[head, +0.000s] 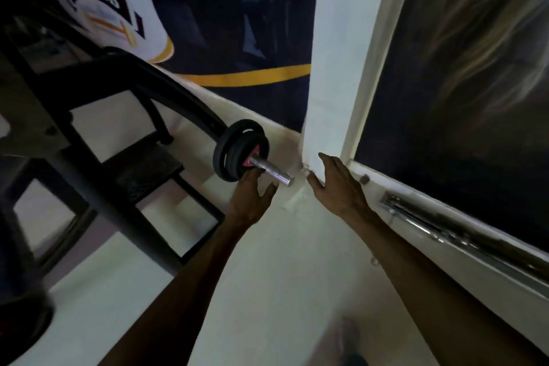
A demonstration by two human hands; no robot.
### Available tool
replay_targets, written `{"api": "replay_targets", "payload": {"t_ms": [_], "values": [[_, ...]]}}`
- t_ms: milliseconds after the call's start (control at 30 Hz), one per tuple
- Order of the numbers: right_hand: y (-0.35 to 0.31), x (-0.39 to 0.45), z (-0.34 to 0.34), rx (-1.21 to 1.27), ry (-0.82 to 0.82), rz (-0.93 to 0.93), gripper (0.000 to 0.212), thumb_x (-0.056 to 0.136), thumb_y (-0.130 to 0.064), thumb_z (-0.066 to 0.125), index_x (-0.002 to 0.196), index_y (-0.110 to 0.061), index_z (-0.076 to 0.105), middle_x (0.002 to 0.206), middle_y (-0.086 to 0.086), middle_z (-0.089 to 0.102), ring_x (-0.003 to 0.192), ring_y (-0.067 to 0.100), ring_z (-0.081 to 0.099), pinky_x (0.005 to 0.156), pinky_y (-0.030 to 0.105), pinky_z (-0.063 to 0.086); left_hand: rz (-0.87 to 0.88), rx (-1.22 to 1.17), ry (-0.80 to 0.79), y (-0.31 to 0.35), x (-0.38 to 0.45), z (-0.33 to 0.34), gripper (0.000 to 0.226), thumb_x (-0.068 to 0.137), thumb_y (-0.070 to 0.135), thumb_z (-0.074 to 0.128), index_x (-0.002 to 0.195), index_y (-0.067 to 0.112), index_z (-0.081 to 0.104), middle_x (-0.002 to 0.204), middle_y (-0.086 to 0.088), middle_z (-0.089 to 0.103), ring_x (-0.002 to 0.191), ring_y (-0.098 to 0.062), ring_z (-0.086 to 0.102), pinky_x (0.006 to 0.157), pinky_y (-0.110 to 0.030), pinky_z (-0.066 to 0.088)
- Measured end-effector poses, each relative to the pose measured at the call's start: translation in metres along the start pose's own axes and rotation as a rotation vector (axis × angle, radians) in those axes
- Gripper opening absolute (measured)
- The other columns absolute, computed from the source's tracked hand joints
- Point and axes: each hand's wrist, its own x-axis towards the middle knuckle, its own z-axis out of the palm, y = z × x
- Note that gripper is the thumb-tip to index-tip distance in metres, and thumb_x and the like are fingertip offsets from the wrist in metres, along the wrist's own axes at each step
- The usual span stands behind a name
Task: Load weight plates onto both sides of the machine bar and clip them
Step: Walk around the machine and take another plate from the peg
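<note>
While plates (241,150) sit on bar (269,171) | left hand (251,197) spread beneath (empty) | right hand (338,184) spread, apart.

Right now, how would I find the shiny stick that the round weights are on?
Start at the big black machine frame on the left and follow its curved arm down to the stack of black weight plates near the white pillar. The silver bar end pokes out of their pink centre, just above the left hand. Unlike the long chrome bars along the right wall, it is short and off the floor.
</note>
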Motion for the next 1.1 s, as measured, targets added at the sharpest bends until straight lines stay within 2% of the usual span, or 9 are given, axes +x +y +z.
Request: {"api": "replay_targets", "payload": {"t_ms": [100,233,367,467,567,667,833,1000,1100], "values": [[0.013,0.052,0.005,0.052,-0.082,-0.060,0.063,0.100,-0.047,0.054,0.151,-0.014,0.037,0.152,0.007,0.045,0.136,0.026,0.049,0.097,0.037,0.047,-0.074,-0.027,0.080,0.004,0.027,0.008,0.051,0.094,0.053,0.052,0.135,0.022,0.057,0.129,-0.001,0.067,0.111,-0.016,0.067,0.095,-0.042,0.059],[0.032,0.118,0.016,0.087,-0.169,-0.159,0.060,0.101,-0.046,0.054,0.149,-0.015,0.039,0.149,0.006,0.048,0.132,0.025,0.052,0.089,0.029,0.043,-0.180,-0.041,0.160,0.006,0.065,0.022,0.030,0.100,0.027,0.064,0.127,0.016,0.063,0.122,0.003,0.068,0.089,0.008,0.063,0.076,-0.004,0.049],[0.046,0.175,0.039,0.161,-0.275,-0.211,0.056,0.102,-0.042,0.054,0.148,-0.013,0.042,0.149,0.006,0.048,0.136,0.023,0.047,0.091,0.023,0.034,-0.281,-0.023,0.291,-0.003,0.098,0.039,0.029,0.098,0.025,0.067,0.125,0.015,0.062,0.120,0.008,0.062,0.102,-0.004,0.056,0.082,-0.019,0.048],[0.055,0.217,0.074,0.215,-0.331,-0.201,0.054,0.099,-0.039,0.057,0.144,-0.011,0.047,0.144,0.010,0.052,0.133,0.027,0.050,0.100,0.034,0.044,-0.367,-0.054,0.302,-0.021,0.127,0.050,0.035,0.099,0.026,0.066,0.132,0.015,0.059,0.119,0.005,0.059,0.100,-0.010,0.055,0.078,-0.010,0.041],[0.059,0.255,0.111,0.272,-0.408,-0.190,0.052,0.098,-0.034,0.059,0.144,-0.013,0.046,0.142,0.009,0.053,0.132,0.026,0.051,0.104,0.039,0.048,-0.475,-0.077,0.314,-0.046,0.152,0.062,0.038,0.097,0.019,0.068,0.133,0.010,0.057,0.131,-0.005,0.059,0.117,-0.022,0.058,0.089,-0.024,0.042],[0.063,0.293,0.151,0.324,-0.439,-0.220,0.058,0.098,-0.026,0.061,0.151,-0.019,0.038,0.149,0.005,0.046,0.137,0.018,0.046,0.101,0.023,0.040,-0.557,-0.143,0.318,-0.077,0.182,0.074,0.042,0.096,0.020,0.071,0.133,0.007,0.056,0.135,-0.007,0.056,0.116,-0.024,0.060,0.086,-0.026,0.051],[0.071,0.350,0.223,0.417,-0.483,-0.205,0.076,0.095,-0.022,0.068,0.158,-0.021,0.025,0.158,0.003,0.035,0.130,-0.003,0.033,0.090,0.000,0.029,-0.600,-0.201,0.383,-0.126,0.230,0.089,0.051,0.097,0.009,0.070,0.138,-0.008,0.045,0.109,0.012,0.039,0.084,0.009,0.048,0.069,-0.002,0.047],[0.086,0.388,0.286,0.399,-0.545,-0.208,0.081,0.093,-0.018,0.072,0.158,-0.022,0.024,0.156,0.006,0.035,0.134,-0.003,0.031,0.087,-0.008,0.028,-0.646,-0.182,0.459,-0.176,0.254,0.109,0.067,0.093,0.019,0.076,0.147,0.003,0.039,0.135,-0.006,0.050,0.119,-0.012,0.045,0.097,-0.031,0.047],[0.096,0.401,0.309,0.406,-0.580,-0.212,0.083,0.092,-0.016,0.073,0.158,-0.020,0.024,0.158,0.008,0.034,0.142,0.013,0.035,0.088,-0.009,0.025,-0.645,-0.191,0.483,-0.191,0.263,0.124,0.075,0.093,0.023,0.076,0.152,0.007,0.034,0.146,-0.005,0.046,0.128,-0.009,0.040,0.101,-0.017,0.041]]}}
